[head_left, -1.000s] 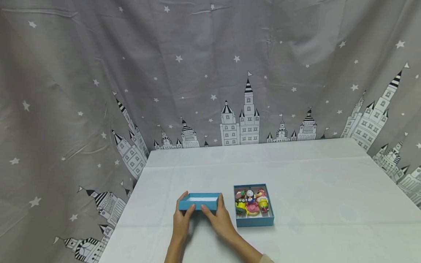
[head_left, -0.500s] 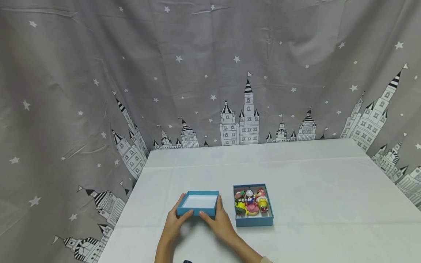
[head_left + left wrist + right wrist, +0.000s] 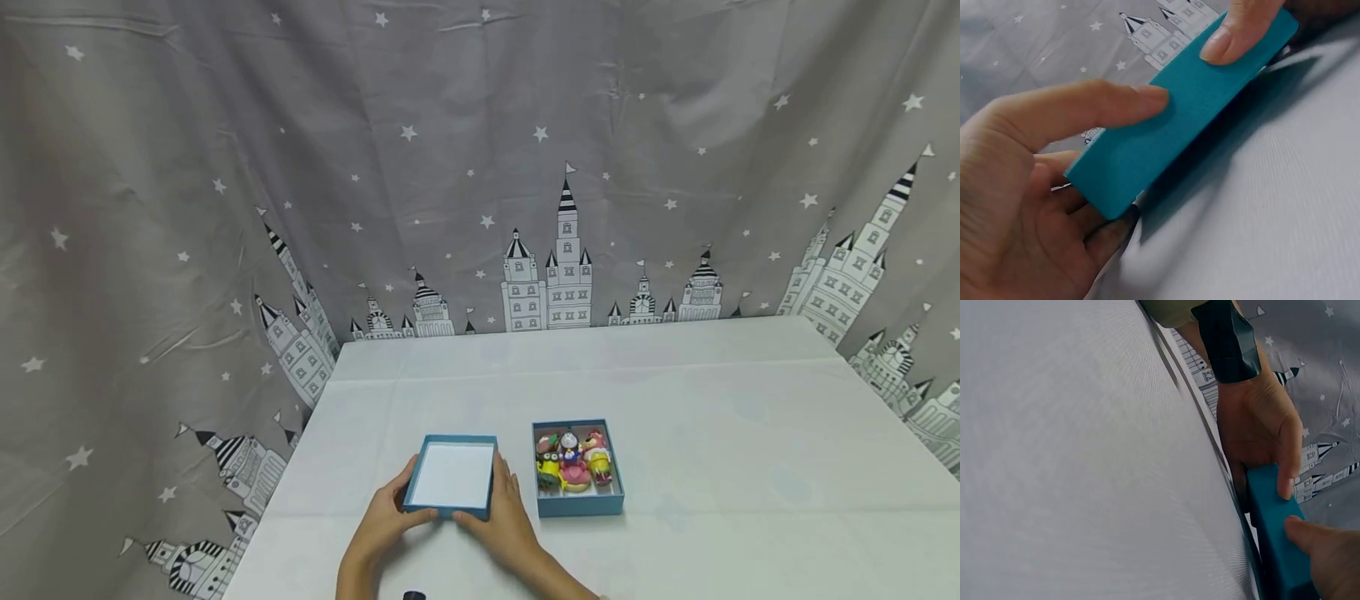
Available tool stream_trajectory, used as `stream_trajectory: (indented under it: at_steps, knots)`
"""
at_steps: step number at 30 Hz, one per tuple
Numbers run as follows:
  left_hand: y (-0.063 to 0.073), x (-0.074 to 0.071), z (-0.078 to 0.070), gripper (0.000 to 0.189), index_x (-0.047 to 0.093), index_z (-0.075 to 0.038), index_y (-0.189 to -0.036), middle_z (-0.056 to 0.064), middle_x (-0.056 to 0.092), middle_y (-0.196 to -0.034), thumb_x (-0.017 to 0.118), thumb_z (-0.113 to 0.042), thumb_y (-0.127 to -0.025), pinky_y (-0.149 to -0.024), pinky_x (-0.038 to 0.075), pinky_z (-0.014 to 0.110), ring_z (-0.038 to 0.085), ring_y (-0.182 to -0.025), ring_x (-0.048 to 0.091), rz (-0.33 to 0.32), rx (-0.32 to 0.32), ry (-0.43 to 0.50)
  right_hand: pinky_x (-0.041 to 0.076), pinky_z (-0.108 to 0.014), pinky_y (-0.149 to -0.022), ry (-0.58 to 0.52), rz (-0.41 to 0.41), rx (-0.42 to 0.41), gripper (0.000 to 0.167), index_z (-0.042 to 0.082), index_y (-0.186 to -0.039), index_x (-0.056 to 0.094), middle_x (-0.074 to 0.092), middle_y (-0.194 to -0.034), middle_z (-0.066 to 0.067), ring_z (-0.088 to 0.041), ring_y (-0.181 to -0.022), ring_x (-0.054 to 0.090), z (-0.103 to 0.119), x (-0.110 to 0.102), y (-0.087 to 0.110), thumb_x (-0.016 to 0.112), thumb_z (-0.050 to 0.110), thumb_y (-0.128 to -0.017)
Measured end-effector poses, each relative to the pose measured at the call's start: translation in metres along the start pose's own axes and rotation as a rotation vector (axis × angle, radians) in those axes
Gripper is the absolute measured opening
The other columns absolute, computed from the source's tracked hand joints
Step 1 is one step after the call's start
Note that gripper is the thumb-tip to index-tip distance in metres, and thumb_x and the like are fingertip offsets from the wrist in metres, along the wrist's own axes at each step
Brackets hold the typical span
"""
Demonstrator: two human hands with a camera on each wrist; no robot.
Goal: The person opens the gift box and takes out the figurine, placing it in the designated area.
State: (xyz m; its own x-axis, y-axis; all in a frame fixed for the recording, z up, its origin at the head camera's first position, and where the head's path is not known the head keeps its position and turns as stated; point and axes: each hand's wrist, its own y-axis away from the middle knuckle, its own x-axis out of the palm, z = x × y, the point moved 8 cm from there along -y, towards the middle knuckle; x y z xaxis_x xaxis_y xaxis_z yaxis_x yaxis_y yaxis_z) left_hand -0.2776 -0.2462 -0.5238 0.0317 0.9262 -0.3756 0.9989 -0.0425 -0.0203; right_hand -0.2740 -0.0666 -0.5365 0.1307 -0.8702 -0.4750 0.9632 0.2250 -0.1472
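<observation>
Between both hands is a shallow blue box lid or tray (image 3: 453,475), its white inside facing the head camera. The left hand (image 3: 384,523) grips its left side and near-left corner, thumb along the near wall. On the opposite side, the right hand (image 3: 506,518) holds the right wall, its thumb also on the near wall. In the left wrist view, left fingers reach under the blue wall (image 3: 1141,134), with a dark shadow below. To the right stands an open blue box (image 3: 581,506) holding several small toy figures, among them a yellow one (image 3: 548,473) and a pink one (image 3: 575,475).
A white cloth covers the table (image 3: 720,433). Behind it and along the left hangs a grey curtain (image 3: 450,167) printed with stars and castles. A dark object (image 3: 414,595) shows at the bottom edge by the left wrist.
Both hands have tilted the blue lid or tray, so its white inside now shows fully instead of as a narrow strip. The left forearm has swung left; the box of figures stays put.
</observation>
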Motion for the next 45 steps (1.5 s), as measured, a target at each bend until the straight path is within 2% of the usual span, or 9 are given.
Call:
stream_trajectory:
  at_steps: [7, 13, 19, 26, 29, 32, 35, 38, 45]
  knots:
    - [0.002, 0.001, 0.000, 0.100, 0.034, 0.004, -0.139, 0.021, 0.036, -0.140, 0.087, -0.022, -0.059, -0.099, 0.035, 0.041, 0.037, -0.124, 0.040, -0.022, 0.012, -0.179, 0.013, -0.052, -0.108, 0.110, -0.008, -0.037, 0.100, -0.012, -0.142, 0.011, 0.018, -0.144, -0.033, -0.041, -0.134, 0.015, 0.006, 0.002, 0.003, 0.075, 0.028, -0.076]
    - [0.005, 0.003, -0.008, 0.107, 0.028, 0.008, -0.140, 0.023, 0.031, -0.142, 0.087, -0.027, -0.058, -0.102, 0.029, 0.049, 0.040, -0.128, 0.033, -0.013, -0.001, -0.290, 0.012, -0.051, -0.108, 0.167, -0.012, -0.049, 0.098, -0.017, -0.139, 0.013, 0.019, -0.143, -0.034, -0.041, -0.135, 0.016, 0.013, -0.001, 0.003, 0.073, 0.031, -0.078]
    - [0.006, 0.004, -0.028, 0.116, 0.018, 0.014, -0.140, 0.031, 0.018, -0.144, 0.085, -0.035, -0.059, -0.104, 0.022, 0.055, 0.045, -0.131, 0.022, -0.013, 0.010, -0.408, 0.015, -0.054, -0.106, 0.150, 0.038, -0.013, 0.095, -0.015, -0.140, 0.012, 0.011, -0.145, -0.034, -0.044, -0.134, 0.011, 0.023, -0.009, 0.009, 0.068, 0.035, -0.082]
    - [0.007, 0.002, -0.067, 0.100, 0.027, 0.005, -0.142, 0.028, 0.024, -0.145, 0.083, -0.028, -0.066, -0.099, 0.027, 0.060, 0.047, -0.128, 0.026, -0.133, 0.175, -0.428, 0.028, -0.050, -0.104, 0.240, 0.052, -0.146, 0.078, -0.009, -0.138, 0.031, 0.032, -0.142, -0.025, -0.037, -0.130, 0.031, 0.070, -0.054, 0.025, 0.064, 0.038, -0.086]
    - [0.005, 0.006, -0.086, 0.091, 0.033, -0.001, -0.142, 0.022, 0.030, -0.145, 0.081, -0.028, -0.069, -0.098, 0.031, 0.059, 0.042, -0.129, 0.030, -0.171, 0.250, -0.362, 0.045, -0.043, -0.091, 0.197, -0.030, -0.146, 0.065, -0.003, -0.135, 0.043, 0.056, -0.121, -0.011, -0.025, -0.111, 0.052, 0.077, -0.083, 0.020, 0.063, 0.036, -0.087]
    - [0.001, 0.019, -0.105, 0.083, 0.037, -0.006, -0.141, 0.014, 0.036, -0.143, 0.079, -0.029, -0.072, -0.097, 0.037, 0.053, 0.034, -0.128, 0.037, -0.188, 0.327, -0.283, 0.050, -0.027, -0.063, 0.158, -0.135, -0.144, 0.052, 0.001, -0.128, 0.053, 0.062, -0.080, 0.004, -0.008, -0.068, 0.056, 0.071, -0.113, 0.009, 0.066, 0.028, -0.086]
    - [-0.005, 0.038, -0.118, 0.079, 0.038, -0.012, -0.141, 0.008, 0.039, -0.142, 0.077, -0.030, -0.075, -0.090, 0.046, 0.044, 0.025, -0.118, 0.048, -0.165, 0.386, -0.225, 0.032, -0.018, -0.040, 0.139, -0.183, -0.121, 0.044, 0.002, -0.123, 0.058, 0.044, -0.050, 0.011, -0.002, -0.040, 0.035, 0.056, -0.138, -0.003, 0.068, 0.020, -0.084]
    - [-0.011, 0.062, -0.122, 0.081, 0.034, -0.018, -0.144, 0.005, 0.037, -0.143, 0.075, -0.033, -0.076, -0.077, 0.050, 0.036, 0.018, -0.099, 0.057, -0.104, 0.392, -0.187, 0.021, -0.016, -0.034, 0.184, -0.175, -0.076, 0.044, 0.005, -0.122, 0.060, 0.032, -0.041, 0.010, -0.002, -0.034, 0.024, 0.040, -0.154, -0.013, 0.070, 0.022, -0.083]
    - [-0.028, 0.117, -0.105, 0.094, 0.019, -0.017, -0.148, 0.011, 0.030, -0.145, 0.076, -0.037, -0.075, -0.053, 0.048, 0.024, 0.007, -0.062, 0.052, 0.127, 0.332, -0.116, 0.020, -0.021, -0.038, 0.341, -0.054, 0.008, 0.049, 0.011, -0.119, 0.064, 0.034, -0.044, 0.004, -0.008, -0.040, 0.024, 0.011, -0.162, -0.032, 0.071, 0.038, -0.078]
